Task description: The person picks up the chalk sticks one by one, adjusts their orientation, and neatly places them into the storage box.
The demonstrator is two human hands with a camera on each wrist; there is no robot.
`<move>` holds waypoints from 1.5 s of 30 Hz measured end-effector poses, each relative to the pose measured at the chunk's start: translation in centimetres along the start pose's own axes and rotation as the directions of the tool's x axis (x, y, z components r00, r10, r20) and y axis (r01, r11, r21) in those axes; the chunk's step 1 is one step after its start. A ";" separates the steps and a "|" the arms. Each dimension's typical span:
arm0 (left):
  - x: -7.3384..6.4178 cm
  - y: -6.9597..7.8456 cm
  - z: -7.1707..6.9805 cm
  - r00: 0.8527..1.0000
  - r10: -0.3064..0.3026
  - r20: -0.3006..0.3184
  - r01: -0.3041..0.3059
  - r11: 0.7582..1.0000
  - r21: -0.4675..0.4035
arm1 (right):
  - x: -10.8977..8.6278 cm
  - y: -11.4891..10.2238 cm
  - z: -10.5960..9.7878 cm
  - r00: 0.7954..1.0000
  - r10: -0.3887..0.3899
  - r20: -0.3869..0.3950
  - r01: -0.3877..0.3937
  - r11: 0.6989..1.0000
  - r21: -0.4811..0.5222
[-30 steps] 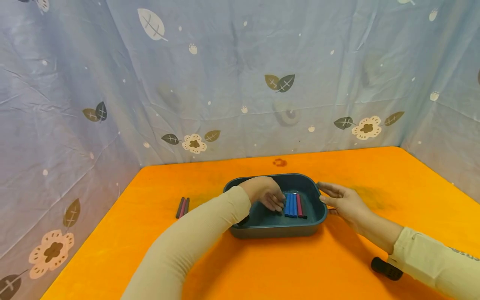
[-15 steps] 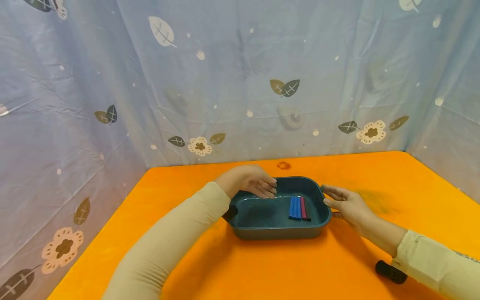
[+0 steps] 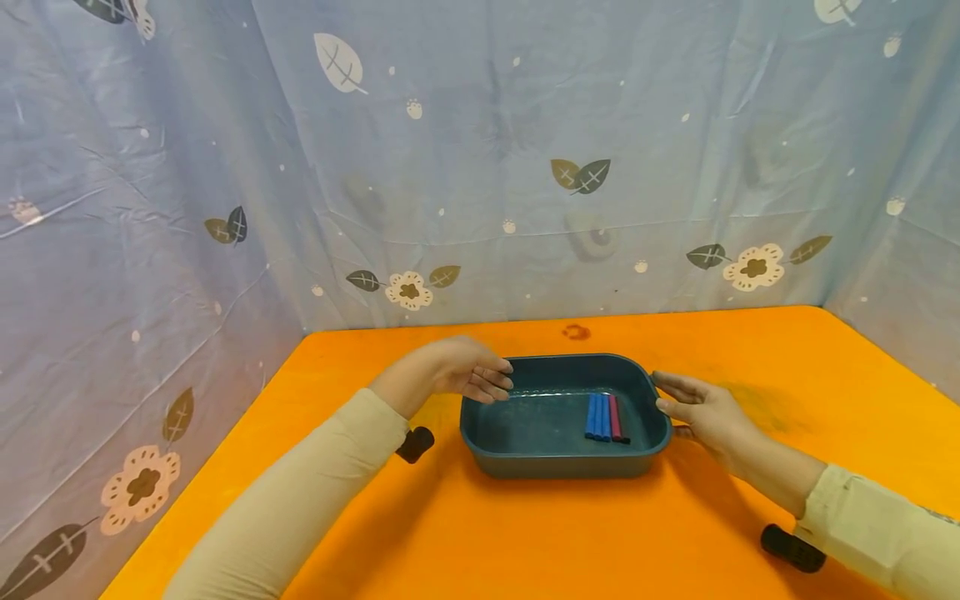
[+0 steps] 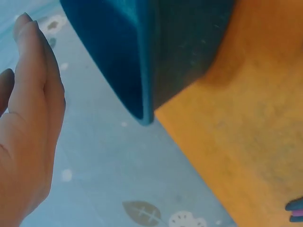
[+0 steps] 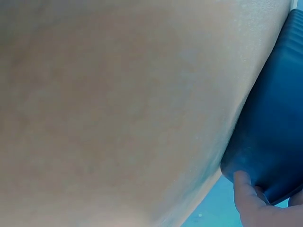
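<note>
A dark blue-green bin stands on the orange table, with blue sticks and one crimson stick lying side by side in its right half. They look like markers or crayons; their kind is unclear. My left hand hovers at the bin's left rim, fingers loosely extended, holding nothing. In the left wrist view, the fingers lie apart from the bin. At the other end, my right hand holds the bin's right edge, thumb at the rim and fingers against the outside. The right wrist view is mostly covered by the hand.
Small grey and pink stick ends show on the table in the left wrist view. A dark device sits below the left wrist, another below the right. A patterned curtain surrounds the table.
My left hand has lifted out of the bin, away from the sticks, and moved left to its rim. My right hand stays at the right edge. The view has shifted slightly.
</note>
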State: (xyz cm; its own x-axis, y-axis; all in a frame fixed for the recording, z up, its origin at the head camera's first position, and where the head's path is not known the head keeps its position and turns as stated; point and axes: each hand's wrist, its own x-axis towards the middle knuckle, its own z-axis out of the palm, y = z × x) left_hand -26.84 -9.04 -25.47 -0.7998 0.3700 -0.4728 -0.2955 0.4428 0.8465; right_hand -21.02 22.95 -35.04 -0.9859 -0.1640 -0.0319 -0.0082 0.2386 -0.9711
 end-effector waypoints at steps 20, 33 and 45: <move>-3.1 -4.6 -3.6 0.991 0.119 -0.064 -0.119 0.993 0.008 | 0.1 0.4 -0.2 1.000 -0.002 0.001 0.002 1.000 -0.006; -4.4 -7.5 -6.2 0.984 0.152 -0.097 -0.151 0.988 0.015 | 0.1 0.2 0.0 1.000 0.006 -0.001 -0.006 1.000 -0.022; -5.2 -9.0 -7.9 0.968 0.116 -0.223 -0.103 0.992 0.072 | 0.1 0.2 0.0 1.000 0.019 -0.004 -0.019 1.000 -0.025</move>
State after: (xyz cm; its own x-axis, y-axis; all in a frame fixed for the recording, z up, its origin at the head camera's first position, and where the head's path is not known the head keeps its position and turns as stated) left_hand -24.13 -21.39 -28.65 -0.9251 0.2272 -0.3044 -0.1735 0.4601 0.8708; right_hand -21.14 22.98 -35.24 -0.9865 -0.1561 -0.0493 0.0062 0.2653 -0.9641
